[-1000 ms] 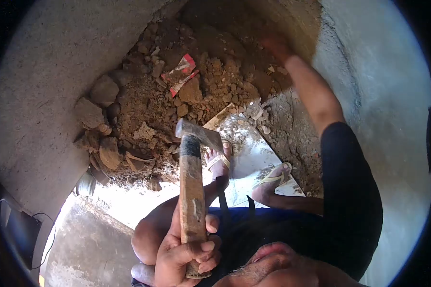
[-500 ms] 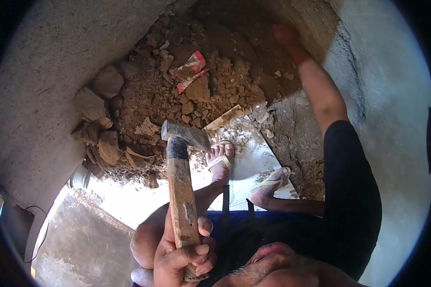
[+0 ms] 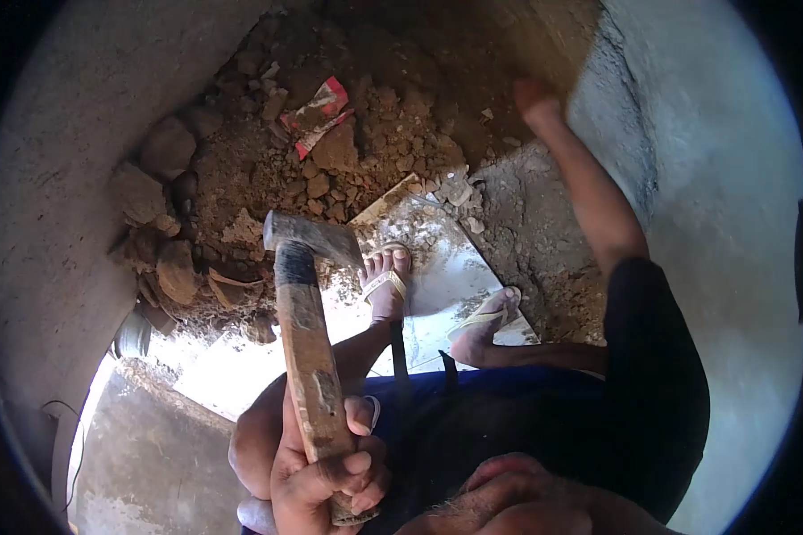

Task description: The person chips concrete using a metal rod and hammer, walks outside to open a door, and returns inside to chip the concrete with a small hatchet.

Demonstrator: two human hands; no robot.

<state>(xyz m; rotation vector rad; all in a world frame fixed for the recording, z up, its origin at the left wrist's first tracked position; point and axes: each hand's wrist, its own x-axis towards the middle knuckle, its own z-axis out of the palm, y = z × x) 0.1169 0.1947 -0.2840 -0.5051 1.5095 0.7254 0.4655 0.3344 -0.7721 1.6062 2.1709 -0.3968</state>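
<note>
My left hand (image 3: 330, 468) is wrapped around the lower wooden handle of a hammer (image 3: 312, 357), held upright in front of my body. Black tape binds the handle just under the metal head, which has a blunt end to the left and a flatter end to the right. My right arm stretches out to the upper right, and my right hand (image 3: 535, 98) is in shadow over the dirt near the wall; its fingers are hidden in the dark. Loose brown soil (image 3: 241, 178) with stones and broken pieces lies heaped ahead of me.
A torn red and white wrapper (image 3: 319, 116) lies on the heap. Larger rocks (image 3: 165, 147) line its left side. Pale floor tiles (image 3: 446, 267) lie under my sandalled feet. Rough walls (image 3: 71, 169) curve around on the left and right (image 3: 723, 223).
The view has shifted, so the heap and hammer appear farther left. My right hand has drawn back slightly toward me over the dirt. My left hand keeps its hold on the hammer.
</note>
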